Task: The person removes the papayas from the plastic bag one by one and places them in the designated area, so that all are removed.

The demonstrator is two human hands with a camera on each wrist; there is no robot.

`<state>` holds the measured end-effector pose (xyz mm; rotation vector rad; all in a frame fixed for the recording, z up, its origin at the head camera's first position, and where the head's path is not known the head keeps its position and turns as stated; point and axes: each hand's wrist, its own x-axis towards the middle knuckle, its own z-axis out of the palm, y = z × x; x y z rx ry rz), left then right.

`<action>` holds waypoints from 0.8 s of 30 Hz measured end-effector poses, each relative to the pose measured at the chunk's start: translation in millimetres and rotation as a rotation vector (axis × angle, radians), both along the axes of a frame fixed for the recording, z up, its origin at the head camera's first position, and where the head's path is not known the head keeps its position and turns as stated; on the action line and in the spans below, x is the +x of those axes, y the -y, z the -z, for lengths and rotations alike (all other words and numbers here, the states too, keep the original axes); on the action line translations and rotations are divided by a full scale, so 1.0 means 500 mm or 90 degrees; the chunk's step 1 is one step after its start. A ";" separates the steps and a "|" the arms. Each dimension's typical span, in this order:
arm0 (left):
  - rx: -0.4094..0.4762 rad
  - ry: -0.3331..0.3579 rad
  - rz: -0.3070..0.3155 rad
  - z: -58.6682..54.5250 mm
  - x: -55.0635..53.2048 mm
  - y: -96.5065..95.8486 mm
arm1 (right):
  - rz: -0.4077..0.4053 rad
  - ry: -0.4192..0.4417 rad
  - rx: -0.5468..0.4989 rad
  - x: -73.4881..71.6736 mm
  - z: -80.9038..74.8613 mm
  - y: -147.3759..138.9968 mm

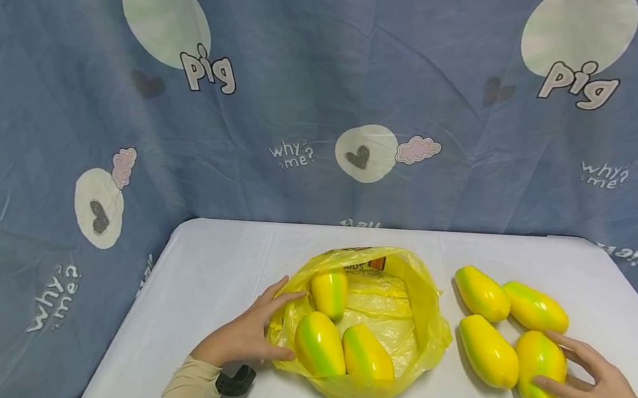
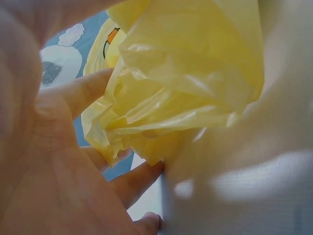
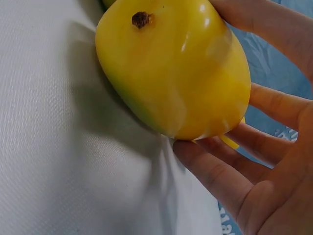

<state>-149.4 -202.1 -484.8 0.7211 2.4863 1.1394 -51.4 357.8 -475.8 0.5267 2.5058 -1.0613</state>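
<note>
On the white-covered desk (image 1: 211, 261), a yellow plastic bag (image 1: 403, 388) sits mouth up, rim spread, three papayas (image 1: 318, 345) inside, bunched toward its left half. Left hand (image 1: 250, 331) at the bag's left rim, fingers spread wide, thumb apart, touching the plastic. Right hand (image 1: 595, 374) holds a yellow-green papaya (image 1: 539, 358), thumb on one side, fingers on the other; dark stem end shows in the right wrist view. Cannot tell if that fruit touches the desk. Three more loose papayas (image 1: 489, 352) lie close by, right of the bag, well apart from it. Black object (image 1: 236, 381) just beside left wrist, identity unclear. Behind: blue curtain (image 1: 302, 79), "pig" and "why me?" prints.
</note>
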 end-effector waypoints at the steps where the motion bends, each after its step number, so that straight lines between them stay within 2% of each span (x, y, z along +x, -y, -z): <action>1: 0.000 0.002 -0.001 0.000 0.000 0.000 | 0.000 0.000 0.003 0.000 -0.001 0.001; 14: 0.000 0.004 0.001 -0.005 0.003 -0.001 | 0.042 -0.018 -0.016 0.006 0.001 -0.011; 24: -0.008 -0.003 0.004 -0.004 0.001 0.000 | 0.034 -0.048 0.017 0.014 -0.029 0.001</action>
